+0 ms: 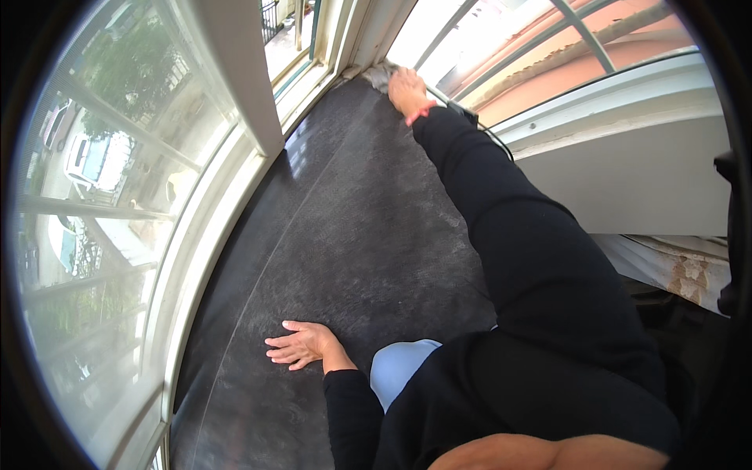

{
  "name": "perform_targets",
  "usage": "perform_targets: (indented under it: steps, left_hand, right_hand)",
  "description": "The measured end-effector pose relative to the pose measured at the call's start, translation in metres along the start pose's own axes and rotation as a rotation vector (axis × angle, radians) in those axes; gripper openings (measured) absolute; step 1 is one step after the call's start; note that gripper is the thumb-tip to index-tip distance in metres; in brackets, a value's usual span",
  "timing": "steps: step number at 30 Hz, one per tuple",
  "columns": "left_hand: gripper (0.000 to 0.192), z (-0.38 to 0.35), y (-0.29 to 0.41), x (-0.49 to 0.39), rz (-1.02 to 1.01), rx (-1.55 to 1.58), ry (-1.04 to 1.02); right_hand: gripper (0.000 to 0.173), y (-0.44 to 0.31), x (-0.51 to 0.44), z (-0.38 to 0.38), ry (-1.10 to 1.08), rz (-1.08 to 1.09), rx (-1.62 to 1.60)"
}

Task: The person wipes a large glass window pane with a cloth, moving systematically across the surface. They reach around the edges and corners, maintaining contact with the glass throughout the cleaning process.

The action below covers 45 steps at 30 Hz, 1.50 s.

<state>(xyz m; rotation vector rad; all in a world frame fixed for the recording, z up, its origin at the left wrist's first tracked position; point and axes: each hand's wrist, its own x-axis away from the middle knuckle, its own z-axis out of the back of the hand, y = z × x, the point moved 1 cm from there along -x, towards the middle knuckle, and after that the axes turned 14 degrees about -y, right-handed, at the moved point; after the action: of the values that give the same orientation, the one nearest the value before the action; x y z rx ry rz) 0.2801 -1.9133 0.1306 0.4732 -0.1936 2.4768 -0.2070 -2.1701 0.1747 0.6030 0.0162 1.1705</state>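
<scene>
My left hand (302, 345) rests with spread fingers on a dark, leather-like surface (364, 235) and holds nothing. Stretched out to the far corner, my right hand (408, 91) presses on a crumpled whitish-grey cloth (379, 79). The cloth lies where the dark surface meets the window frames, partly covered by my hand. A pink band (421, 113) circles my right wrist.
A window with a white frame (217, 205) runs along the left. At the right, a barred window (564, 35) stands above a white sill (617, 97). A dark cable (496, 140) hangs beside my right forearm. Peeling material (687, 273) shows lower right.
</scene>
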Motion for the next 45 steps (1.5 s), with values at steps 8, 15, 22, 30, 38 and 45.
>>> perform_targets:
  steps: [8, 15, 22, 30, 38, 45]
  left_hand:
    - [0.069, -0.013, -0.006, -0.004, -0.053, 0.038, 0.073]
    - [0.068, -0.028, -0.007, -0.014, -0.021, -0.065, 0.172]
    - [0.067, -0.003, -0.001, -0.003, 0.024, -0.074, 0.084]
    - [0.068, 0.007, 0.001, 0.004, 0.035, -0.060, -0.004]
    - [0.066, 0.013, 0.002, 0.006, 0.040, -0.111, 0.029]
    - [0.066, 0.027, 0.004, 0.011, 0.064, -0.078, -0.024]
  right_hand:
    - [0.036, 0.047, 0.106, -0.080, -0.171, -0.431, -0.041]
    - [0.038, 0.064, 0.173, -0.067, -0.345, -0.227, -0.575]
    - [0.048, 0.100, 0.218, 0.085, 0.133, -0.250, -1.344]
    - [0.040, 0.220, 0.205, 0.210, 1.210, -0.461, -0.697]
    - [0.040, 0.191, 0.138, 0.209, 0.971, -0.384, -0.195]
    - [0.039, 0.145, 0.111, 0.313, 0.856, 0.119, -0.840]
